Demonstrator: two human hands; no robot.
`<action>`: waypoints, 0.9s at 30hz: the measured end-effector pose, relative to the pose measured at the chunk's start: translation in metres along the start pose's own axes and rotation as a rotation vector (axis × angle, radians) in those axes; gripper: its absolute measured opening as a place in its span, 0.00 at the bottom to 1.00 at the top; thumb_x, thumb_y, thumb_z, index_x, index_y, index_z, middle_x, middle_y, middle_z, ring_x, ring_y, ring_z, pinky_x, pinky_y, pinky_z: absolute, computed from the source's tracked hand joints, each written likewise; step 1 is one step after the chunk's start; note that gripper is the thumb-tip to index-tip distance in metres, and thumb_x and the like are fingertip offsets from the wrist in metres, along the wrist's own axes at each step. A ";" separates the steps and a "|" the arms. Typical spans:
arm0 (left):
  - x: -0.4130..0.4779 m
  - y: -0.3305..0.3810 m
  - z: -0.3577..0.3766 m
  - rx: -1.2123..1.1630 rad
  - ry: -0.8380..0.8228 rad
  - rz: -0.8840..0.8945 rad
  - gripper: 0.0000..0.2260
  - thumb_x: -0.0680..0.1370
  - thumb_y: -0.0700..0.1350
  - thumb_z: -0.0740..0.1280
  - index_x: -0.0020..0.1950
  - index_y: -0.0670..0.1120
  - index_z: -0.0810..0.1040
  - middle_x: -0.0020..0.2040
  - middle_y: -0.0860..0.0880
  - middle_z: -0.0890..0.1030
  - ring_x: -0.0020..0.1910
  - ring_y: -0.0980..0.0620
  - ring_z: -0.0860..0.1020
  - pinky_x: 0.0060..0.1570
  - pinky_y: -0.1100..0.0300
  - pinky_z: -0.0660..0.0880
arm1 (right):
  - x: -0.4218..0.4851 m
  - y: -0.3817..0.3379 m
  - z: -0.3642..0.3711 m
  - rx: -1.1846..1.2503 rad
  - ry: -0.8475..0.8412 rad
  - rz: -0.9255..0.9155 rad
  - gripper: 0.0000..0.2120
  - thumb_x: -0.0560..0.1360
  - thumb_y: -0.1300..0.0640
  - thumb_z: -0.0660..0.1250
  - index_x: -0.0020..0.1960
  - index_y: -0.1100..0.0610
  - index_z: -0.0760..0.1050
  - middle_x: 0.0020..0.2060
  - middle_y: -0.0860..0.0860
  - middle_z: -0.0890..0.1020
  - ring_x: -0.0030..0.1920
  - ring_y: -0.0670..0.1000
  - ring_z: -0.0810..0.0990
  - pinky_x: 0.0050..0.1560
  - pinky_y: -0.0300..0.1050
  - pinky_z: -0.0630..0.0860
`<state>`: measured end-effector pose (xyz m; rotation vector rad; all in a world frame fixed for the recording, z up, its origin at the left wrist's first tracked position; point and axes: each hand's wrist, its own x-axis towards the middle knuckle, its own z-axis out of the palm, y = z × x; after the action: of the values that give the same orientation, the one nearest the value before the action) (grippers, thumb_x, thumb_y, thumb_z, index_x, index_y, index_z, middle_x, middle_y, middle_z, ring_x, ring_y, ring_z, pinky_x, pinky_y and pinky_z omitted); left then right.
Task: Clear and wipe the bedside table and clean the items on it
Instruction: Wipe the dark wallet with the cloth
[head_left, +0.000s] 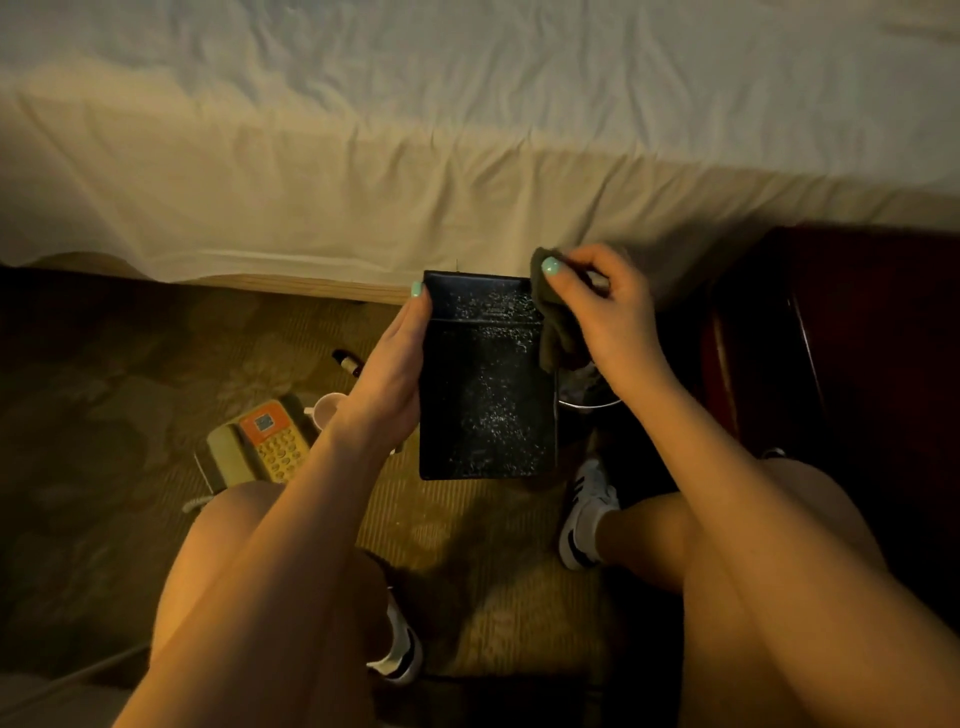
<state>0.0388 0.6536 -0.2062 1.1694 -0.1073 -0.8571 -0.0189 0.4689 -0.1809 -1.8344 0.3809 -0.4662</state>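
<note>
person crouched beside bed (467, 156). left hand (395, 364) grips dusty black tray (485, 395) by its left edge, held flat above carpet, likely so specks face up for wiping. right hand (597, 312) pinches dark cloth (553, 322) at tray's top right corner. phone (260, 441), cup (327, 408), small bottle (347, 361) parked on carpet; bedside table (841, 338) to right.

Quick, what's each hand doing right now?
Left hand: grips the black tray by its left edge.
Right hand: pinches the dark cloth at the tray's corner.
</note>
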 end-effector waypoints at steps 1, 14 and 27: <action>0.003 0.001 0.003 -0.012 -0.015 -0.017 0.25 0.84 0.58 0.51 0.74 0.43 0.67 0.71 0.40 0.72 0.70 0.42 0.71 0.70 0.43 0.65 | 0.002 0.002 0.003 -0.053 -0.003 -0.030 0.03 0.75 0.57 0.69 0.45 0.53 0.75 0.48 0.50 0.73 0.45 0.35 0.73 0.51 0.27 0.68; 0.008 0.000 0.014 -0.096 0.061 -0.112 0.27 0.80 0.65 0.49 0.64 0.49 0.77 0.58 0.46 0.83 0.57 0.48 0.82 0.47 0.56 0.80 | 0.018 0.014 0.020 -0.296 -0.027 0.005 0.12 0.81 0.52 0.59 0.45 0.60 0.73 0.32 0.46 0.72 0.31 0.36 0.71 0.33 0.32 0.67; 0.010 0.006 -0.001 -0.056 0.127 0.134 0.24 0.83 0.57 0.55 0.74 0.45 0.65 0.70 0.42 0.73 0.69 0.43 0.72 0.68 0.41 0.68 | 0.033 0.011 -0.001 0.041 0.317 0.261 0.07 0.81 0.52 0.57 0.47 0.53 0.69 0.41 0.52 0.75 0.42 0.52 0.76 0.43 0.41 0.74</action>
<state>0.0498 0.6490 -0.2048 1.1478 -0.0565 -0.6619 0.0092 0.4488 -0.1867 -1.6432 0.8102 -0.5780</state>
